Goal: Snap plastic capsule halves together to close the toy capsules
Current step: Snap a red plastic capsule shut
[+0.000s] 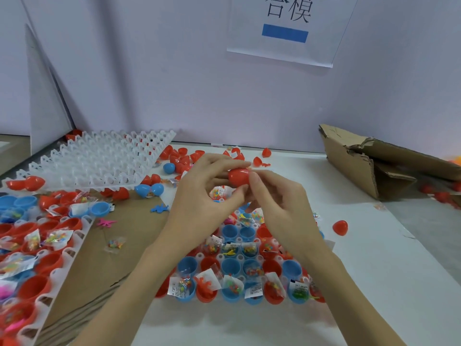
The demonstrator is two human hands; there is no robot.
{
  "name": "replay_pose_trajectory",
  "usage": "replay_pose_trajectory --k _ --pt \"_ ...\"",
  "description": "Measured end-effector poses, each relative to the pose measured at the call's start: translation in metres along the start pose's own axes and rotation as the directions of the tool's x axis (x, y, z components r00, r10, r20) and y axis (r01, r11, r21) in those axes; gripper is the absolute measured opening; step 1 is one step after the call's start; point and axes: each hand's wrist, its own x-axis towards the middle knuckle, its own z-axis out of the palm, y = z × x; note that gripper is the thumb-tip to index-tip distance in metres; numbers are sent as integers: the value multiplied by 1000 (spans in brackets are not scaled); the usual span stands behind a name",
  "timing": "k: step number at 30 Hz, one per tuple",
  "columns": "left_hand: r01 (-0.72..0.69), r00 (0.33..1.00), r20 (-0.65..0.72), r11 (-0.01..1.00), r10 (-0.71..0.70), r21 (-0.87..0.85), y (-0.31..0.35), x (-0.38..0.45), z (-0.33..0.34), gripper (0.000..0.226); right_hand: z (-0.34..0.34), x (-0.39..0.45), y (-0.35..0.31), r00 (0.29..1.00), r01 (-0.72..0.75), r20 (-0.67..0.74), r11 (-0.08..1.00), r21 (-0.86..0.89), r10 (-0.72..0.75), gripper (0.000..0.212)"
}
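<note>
Both hands, left hand (202, 193) and right hand (277, 203), pinch the red plastic egg-shaped capsule (239, 176) between fingertips at frame centre, its long axis lying left-right.

Both hands pinch capsule (238, 177) above filled tray (245, 268). Empty tray (99, 161) behind-left of grip, second filled tray (37, 258) near-left. Torn carton (381, 161) right. Loose capsule half (340, 227) right, nearer, on table (374, 283).

Small toy-packing workshop, white bench (374, 283) against partition walls, trays (99, 158) of open capsule halves (229, 232), torn cardboard box (379, 166), printed wall sign (287, 31)
</note>
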Motion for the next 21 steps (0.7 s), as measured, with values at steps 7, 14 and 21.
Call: replay_pose_trajectory --k 7,14,21 --pt "228 973 88 931 -212 -284 7 3 -7 43 -7 3 -7 969 -242 144 902 358 202 25" --pt "144 983 128 984 -130 -103 3 5 -11 34 -6 2 -5 982 -176 126 929 324 142 23" --pt "198 978 70 980 -195 -33 -6 4 -9 40 -20 11 3 943 -333 160 817 470 292 30"
